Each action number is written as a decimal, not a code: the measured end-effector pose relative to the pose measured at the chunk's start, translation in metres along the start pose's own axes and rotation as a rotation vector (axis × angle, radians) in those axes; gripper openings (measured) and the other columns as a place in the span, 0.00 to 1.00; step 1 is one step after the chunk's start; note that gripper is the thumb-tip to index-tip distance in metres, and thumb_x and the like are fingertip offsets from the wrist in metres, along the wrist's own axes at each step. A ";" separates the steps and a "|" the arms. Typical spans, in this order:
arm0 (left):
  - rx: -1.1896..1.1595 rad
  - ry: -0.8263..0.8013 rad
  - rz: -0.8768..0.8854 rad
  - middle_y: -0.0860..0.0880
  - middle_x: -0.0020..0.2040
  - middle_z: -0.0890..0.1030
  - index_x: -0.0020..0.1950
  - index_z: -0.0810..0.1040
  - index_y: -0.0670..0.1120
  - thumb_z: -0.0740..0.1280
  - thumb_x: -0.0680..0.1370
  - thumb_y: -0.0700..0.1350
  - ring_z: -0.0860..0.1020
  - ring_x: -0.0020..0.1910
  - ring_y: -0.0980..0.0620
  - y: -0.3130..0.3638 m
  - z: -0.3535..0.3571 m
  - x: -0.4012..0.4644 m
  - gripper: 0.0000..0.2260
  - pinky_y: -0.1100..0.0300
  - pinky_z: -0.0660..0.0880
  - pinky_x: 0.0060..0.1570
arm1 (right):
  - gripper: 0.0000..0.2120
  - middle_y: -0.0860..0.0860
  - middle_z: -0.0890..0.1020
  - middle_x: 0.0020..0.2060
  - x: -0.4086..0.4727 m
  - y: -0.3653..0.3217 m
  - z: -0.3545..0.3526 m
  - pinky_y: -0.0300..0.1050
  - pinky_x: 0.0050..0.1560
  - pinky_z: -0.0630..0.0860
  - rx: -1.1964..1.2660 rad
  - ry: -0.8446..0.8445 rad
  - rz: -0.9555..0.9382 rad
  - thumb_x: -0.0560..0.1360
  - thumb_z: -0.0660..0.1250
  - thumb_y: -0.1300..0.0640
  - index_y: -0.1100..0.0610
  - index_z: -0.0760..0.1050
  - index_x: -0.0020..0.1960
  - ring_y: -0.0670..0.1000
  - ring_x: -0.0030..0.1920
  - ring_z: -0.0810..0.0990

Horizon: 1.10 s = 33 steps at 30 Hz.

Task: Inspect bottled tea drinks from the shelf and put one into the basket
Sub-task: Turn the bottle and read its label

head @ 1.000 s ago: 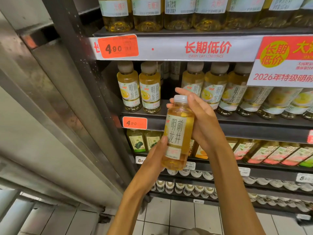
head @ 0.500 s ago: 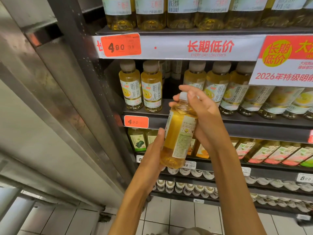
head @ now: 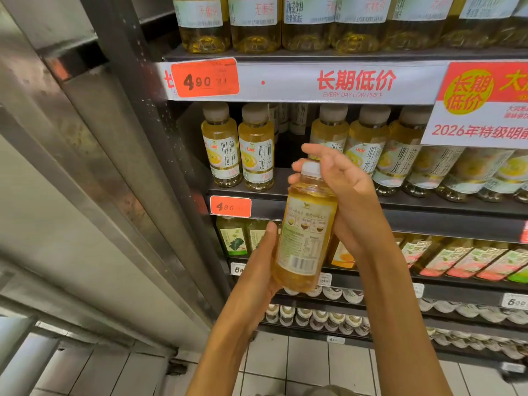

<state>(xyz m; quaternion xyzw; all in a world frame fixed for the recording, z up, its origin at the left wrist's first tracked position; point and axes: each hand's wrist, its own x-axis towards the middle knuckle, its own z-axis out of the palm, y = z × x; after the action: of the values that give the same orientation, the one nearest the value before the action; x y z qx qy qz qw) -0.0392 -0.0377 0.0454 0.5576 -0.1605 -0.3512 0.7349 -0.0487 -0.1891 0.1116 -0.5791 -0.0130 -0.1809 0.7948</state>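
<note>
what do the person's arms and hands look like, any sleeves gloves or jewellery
Both arms are bare from the bottom edge of the picture up to the fingers: no sleeves show. The left hand and the right hand wear no gloves. No rings, watch or bracelet show on the visible fingers and wrists. The nails that show look short and unpainted. No markings show.

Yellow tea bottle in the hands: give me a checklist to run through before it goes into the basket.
1. Yellow plastic tea bottle held by both hands: ok; left hand at its base, right hand near its top.
2. White cap on: ok.
3. Back label faces the camera: ok.
4. Print legible: not ok, blurred.
5. Basket located: cannot tell, none in view.
</note>
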 end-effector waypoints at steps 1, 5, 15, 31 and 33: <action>0.026 0.002 0.019 0.48 0.60 0.81 0.64 0.76 0.59 0.55 0.73 0.69 0.79 0.59 0.47 0.000 0.001 0.000 0.25 0.43 0.74 0.62 | 0.11 0.51 0.85 0.48 0.000 -0.001 0.000 0.42 0.46 0.79 -0.044 0.018 -0.007 0.77 0.62 0.50 0.50 0.78 0.56 0.49 0.48 0.83; 0.021 0.008 0.000 0.47 0.51 0.84 0.59 0.79 0.59 0.57 0.70 0.71 0.83 0.49 0.47 0.002 0.004 0.001 0.26 0.50 0.79 0.48 | 0.14 0.51 0.84 0.51 0.000 -0.001 -0.003 0.44 0.47 0.80 -0.113 0.015 0.013 0.77 0.61 0.47 0.49 0.77 0.59 0.51 0.53 0.83; -0.058 -0.051 -0.031 0.42 0.56 0.82 0.68 0.73 0.47 0.51 0.75 0.68 0.81 0.55 0.45 0.009 0.009 0.000 0.33 0.46 0.77 0.57 | 0.16 0.53 0.84 0.48 0.000 -0.006 -0.002 0.46 0.51 0.80 0.050 -0.065 0.060 0.80 0.57 0.49 0.53 0.73 0.63 0.53 0.52 0.83; -0.134 -0.087 -0.046 0.41 0.49 0.83 0.62 0.77 0.44 0.52 0.75 0.69 0.83 0.45 0.45 0.008 0.006 0.001 0.33 0.52 0.80 0.45 | 0.15 0.53 0.84 0.50 0.005 0.002 0.001 0.49 0.53 0.80 0.039 -0.056 0.101 0.81 0.56 0.51 0.54 0.74 0.63 0.54 0.54 0.82; 0.004 0.000 -0.004 0.46 0.58 0.82 0.64 0.76 0.53 0.54 0.73 0.70 0.80 0.57 0.46 0.009 0.005 0.000 0.30 0.44 0.74 0.61 | 0.13 0.52 0.85 0.49 0.005 0.002 -0.002 0.46 0.50 0.80 -0.017 -0.040 0.084 0.81 0.58 0.51 0.52 0.75 0.60 0.52 0.52 0.83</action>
<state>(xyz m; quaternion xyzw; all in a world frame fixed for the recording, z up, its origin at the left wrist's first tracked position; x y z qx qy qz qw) -0.0390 -0.0403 0.0556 0.5593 -0.1598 -0.3524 0.7331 -0.0432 -0.1915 0.1102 -0.5893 -0.0030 -0.1359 0.7964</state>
